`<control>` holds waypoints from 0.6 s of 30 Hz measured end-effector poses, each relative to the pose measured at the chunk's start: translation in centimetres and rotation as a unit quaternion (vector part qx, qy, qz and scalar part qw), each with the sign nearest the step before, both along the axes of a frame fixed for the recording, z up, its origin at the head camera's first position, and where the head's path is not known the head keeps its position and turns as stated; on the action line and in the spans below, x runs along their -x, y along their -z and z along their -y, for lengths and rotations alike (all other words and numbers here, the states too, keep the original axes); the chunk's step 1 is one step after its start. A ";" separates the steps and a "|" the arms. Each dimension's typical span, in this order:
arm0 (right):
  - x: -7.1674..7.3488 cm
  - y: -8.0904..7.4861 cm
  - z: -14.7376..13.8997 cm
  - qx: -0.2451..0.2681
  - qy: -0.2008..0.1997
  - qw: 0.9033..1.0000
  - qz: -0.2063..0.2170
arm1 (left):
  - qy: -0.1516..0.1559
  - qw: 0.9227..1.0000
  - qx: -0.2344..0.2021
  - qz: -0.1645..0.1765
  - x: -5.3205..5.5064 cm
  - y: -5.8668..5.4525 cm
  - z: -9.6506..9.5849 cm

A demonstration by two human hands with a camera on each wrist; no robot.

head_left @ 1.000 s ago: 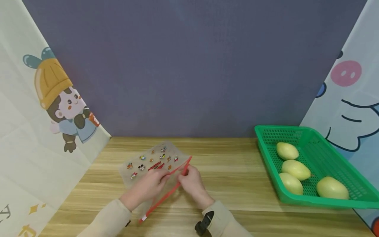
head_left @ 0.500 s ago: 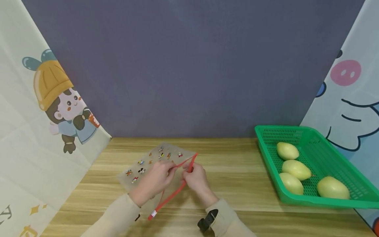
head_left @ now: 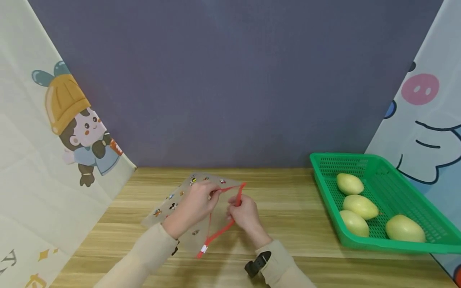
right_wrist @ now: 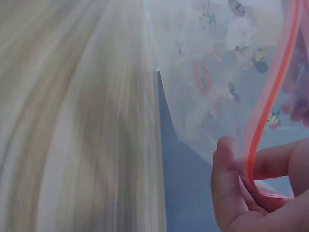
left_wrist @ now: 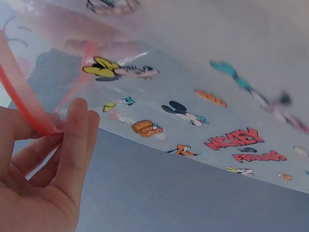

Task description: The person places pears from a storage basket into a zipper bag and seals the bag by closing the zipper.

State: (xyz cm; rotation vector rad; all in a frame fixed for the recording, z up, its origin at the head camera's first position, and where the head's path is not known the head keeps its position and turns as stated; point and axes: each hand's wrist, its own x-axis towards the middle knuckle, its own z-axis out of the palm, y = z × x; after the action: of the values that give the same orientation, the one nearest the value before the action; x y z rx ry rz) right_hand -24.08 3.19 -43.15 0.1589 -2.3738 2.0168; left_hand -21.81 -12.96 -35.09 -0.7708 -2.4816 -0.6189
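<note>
A see-through zip bag (head_left: 196, 232) with cartoon prints and a red zip edge is held up over the table, its mouth spread apart. My left hand (head_left: 197, 202) pinches the far-left red edge between thumb and fingers; in the left wrist view that hand (left_wrist: 53, 159) grips the strip (left_wrist: 24, 92) at its bend. On the other side of the mouth, my right hand (head_left: 245, 214) holds the opposite red edge, which curves through the fingers (right_wrist: 229, 188) in the right wrist view. A white slider (head_left: 203, 249) sits at the near end of the zip.
At the right of the wooden table (head_left: 288, 208) stands a green plastic basket (head_left: 325, 200) holding several pale yellow oval fruits (head_left: 360, 206). A dark grey panel (head_left: 230, 88) rises behind the table, with printed cloths (head_left: 21, 140) at both sides.
Both hands have shifted up and to the right with the bag. The red edges now stand wider apart, and the slider end has swung right and upward. The basket stays put.
</note>
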 end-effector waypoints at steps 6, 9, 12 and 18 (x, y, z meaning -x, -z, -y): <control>0.4 -0.3 -0.7 0.003 0.005 1.000 0.003 | -0.023 0.999 -0.022 0.015 0.1 -1.6 0.6; 0.5 -0.5 -1.2 -0.002 0.009 1.000 0.002 | -0.031 0.998 -0.044 0.035 0.2 -2.1 1.0; 0.6 -0.8 -1.7 -0.007 0.001 1.000 0.003 | -0.038 0.996 -0.066 0.055 0.4 -2.4 1.5; 0.5 -1.6 -2.6 0.000 -0.005 1.000 0.011 | -0.055 0.992 -0.092 0.070 0.6 -3.1 2.4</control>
State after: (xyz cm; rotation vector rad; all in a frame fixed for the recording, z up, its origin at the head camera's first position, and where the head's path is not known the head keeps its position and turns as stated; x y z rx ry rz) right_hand -24.54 5.81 -41.55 0.1493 -2.3915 2.0322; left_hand -22.44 -15.32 -32.02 -0.5345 -2.5283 -0.8732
